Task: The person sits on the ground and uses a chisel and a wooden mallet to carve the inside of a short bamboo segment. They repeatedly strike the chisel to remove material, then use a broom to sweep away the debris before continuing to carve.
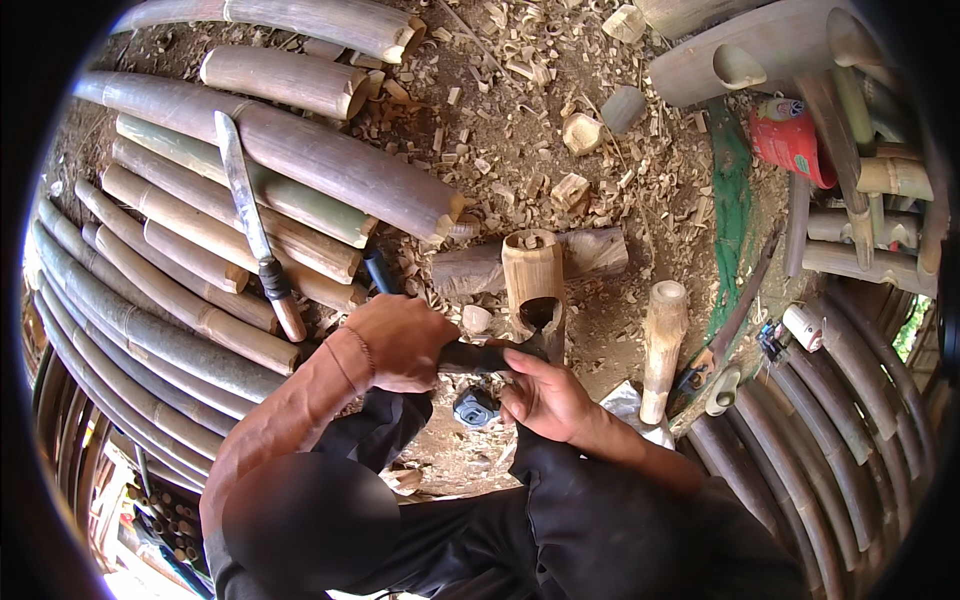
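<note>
My left hand (402, 342) is closed in a fist round a dark, elongated thing (470, 356) whose kind I cannot make out. It reaches across to my right hand (555, 398), whose thumb and fingers close on its other end. Just beyond my hands a peeled bamboo tube (534, 275) points away from me, with a dark hole cut in its near part. Its far part lies by a short log (598, 252). A blue rod-like thing (378, 268) shows just beyond my left hand. Below my hands sits a small dark blue object (476, 407).
A machete (243, 190) lies across bamboo poles (210, 205) on the left. Right of my hands stands a pale bamboo piece (663, 335). Green netting (730, 200), a red container (790, 140) and more poles (800, 440) line the right. Wood chips (530, 70) cover the ground.
</note>
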The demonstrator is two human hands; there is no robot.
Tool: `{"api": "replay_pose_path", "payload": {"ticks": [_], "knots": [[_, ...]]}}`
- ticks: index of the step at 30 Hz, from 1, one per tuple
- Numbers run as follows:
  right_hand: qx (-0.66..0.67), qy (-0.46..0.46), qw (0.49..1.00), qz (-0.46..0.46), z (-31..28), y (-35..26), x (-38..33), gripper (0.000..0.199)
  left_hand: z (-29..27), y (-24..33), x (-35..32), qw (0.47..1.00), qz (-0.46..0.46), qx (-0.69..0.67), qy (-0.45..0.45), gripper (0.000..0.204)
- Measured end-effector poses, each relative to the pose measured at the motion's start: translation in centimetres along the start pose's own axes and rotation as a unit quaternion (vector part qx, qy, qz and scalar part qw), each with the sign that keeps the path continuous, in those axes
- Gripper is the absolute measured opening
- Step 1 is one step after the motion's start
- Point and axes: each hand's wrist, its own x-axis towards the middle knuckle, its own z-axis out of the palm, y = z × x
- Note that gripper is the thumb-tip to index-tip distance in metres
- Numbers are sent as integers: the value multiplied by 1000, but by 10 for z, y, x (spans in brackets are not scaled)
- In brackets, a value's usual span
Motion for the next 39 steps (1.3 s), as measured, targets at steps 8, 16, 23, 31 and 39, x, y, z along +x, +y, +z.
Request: {"api": "replay_pose_path", "payload": {"ticks": [8,16,23,31,39], "knots": [[-311,186,927,-92,-4,-5,-11,25,135,41,16,945,-66,-285,148,33],[-632,287,679,-238,-31,3,-9,25,165,115,39,863,-103,-455,193,49],[-327,88,902,-268,0,3,-29,23,116,68,11,917,11,-37,398,17],[37,-136,990,-23,-33,15,10,28,28,44,-20,990,-42,106,82,27],[-159,47,986,-32,-20,-4,-15,29,77,30,-2,995,-5,-42,88,23]]}}
